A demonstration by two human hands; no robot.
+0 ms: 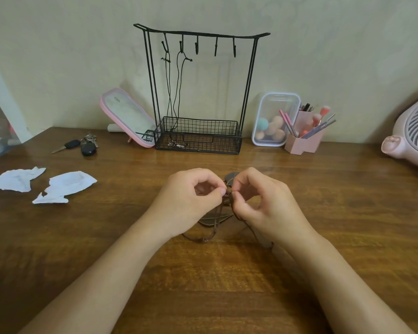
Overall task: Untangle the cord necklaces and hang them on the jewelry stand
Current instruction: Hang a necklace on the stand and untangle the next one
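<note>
Several brown cord necklaces lie tangled on the table, our left hand and right hand each pinching the knot to pick it loose, two black cords hanging on the jewelry stand beyond.

My one head camera looks forward and down, close over the near counter, facing the far wall, with the jewelry stand centred.
</note>
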